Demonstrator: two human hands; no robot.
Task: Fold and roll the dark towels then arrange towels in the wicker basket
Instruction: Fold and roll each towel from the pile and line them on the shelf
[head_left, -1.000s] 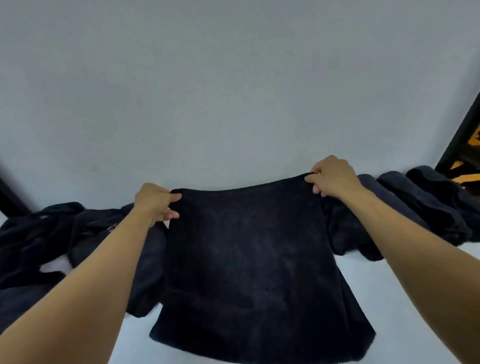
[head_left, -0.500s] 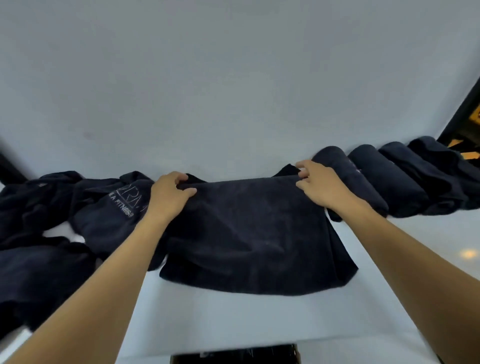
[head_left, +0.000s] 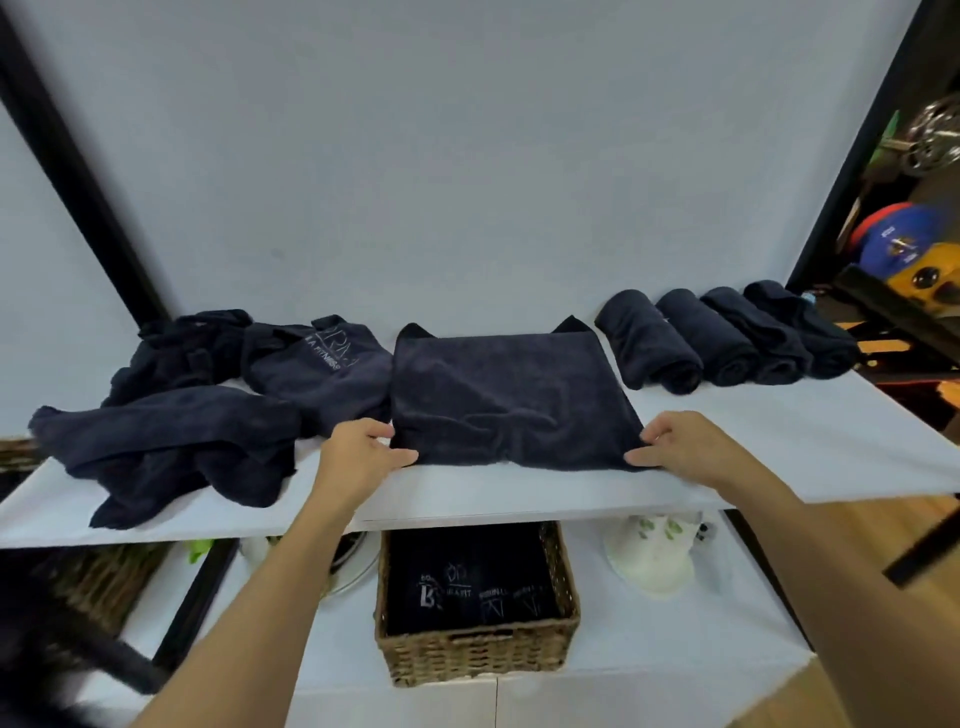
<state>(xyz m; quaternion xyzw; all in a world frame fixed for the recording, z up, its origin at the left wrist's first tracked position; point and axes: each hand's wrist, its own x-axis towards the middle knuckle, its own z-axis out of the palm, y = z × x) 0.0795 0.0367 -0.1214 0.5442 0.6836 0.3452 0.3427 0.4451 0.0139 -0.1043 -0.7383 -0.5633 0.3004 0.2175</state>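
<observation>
A folded dark towel (head_left: 506, 400) lies flat on the white shelf (head_left: 519, 493) in front of me. My left hand (head_left: 361, 452) pinches its near left corner and my right hand (head_left: 685, 441) pinches its near right corner. Several rolled dark towels (head_left: 722, 335) lie side by side on the shelf to the right. A heap of loose dark towels (head_left: 202, 400) covers the shelf's left part. On the lower white surface stands the wicker basket (head_left: 478, 649), holding several dark towels with white logos.
A white wall rises behind the shelf, with black frame bars at both sides. A white cap (head_left: 654, 556) lies on the lower surface, right of the basket. Colourful caps (head_left: 909, 249) sit on shelving at the far right. Another wicker basket (head_left: 98, 582) stands lower left.
The towel I held up by its top corners was laid down folded on the shelf. Both hands moved from its far edge to its near corners. My view tilted downward.
</observation>
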